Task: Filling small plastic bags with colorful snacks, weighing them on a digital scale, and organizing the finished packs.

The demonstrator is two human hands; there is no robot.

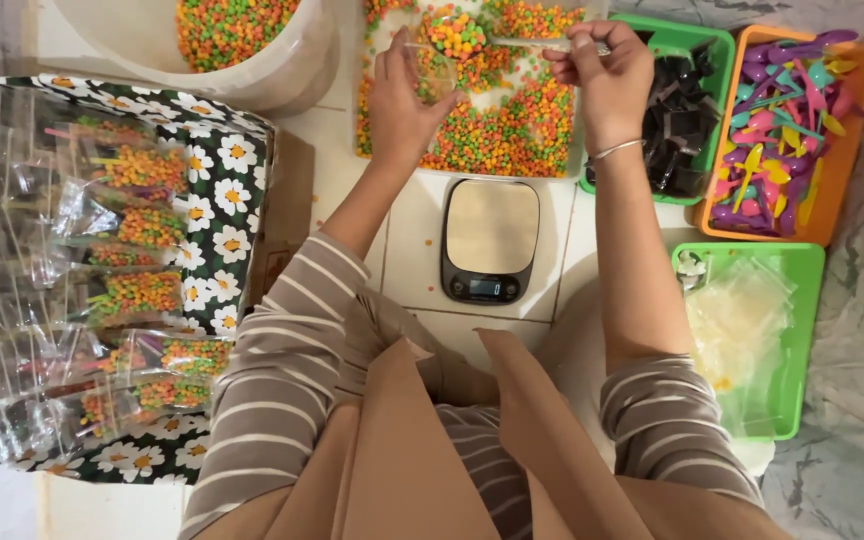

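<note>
My left hand (404, 100) holds a small clear plastic cup (432, 68) over a white tray (582, 150) of orange, green and yellow candy balls. My right hand (607, 75) grips a clear spoon (512, 42) heaped with those balls, its bowl right beside the cup's mouth. A silver bangle sits on my right wrist. Directly below my hands, a small digital kitchen scale (490, 240) rests on the tiled floor with nothing on its plate.
A big white tub (282, 80) of the same candy stands at the top left. Filled clear bags (137, 290) lie on a daisy-print cloth on the left. On the right: a green basket of dark pieces (680, 115), an orange basket of coloured spoons (782, 120), a green tray of empty bags (752, 330).
</note>
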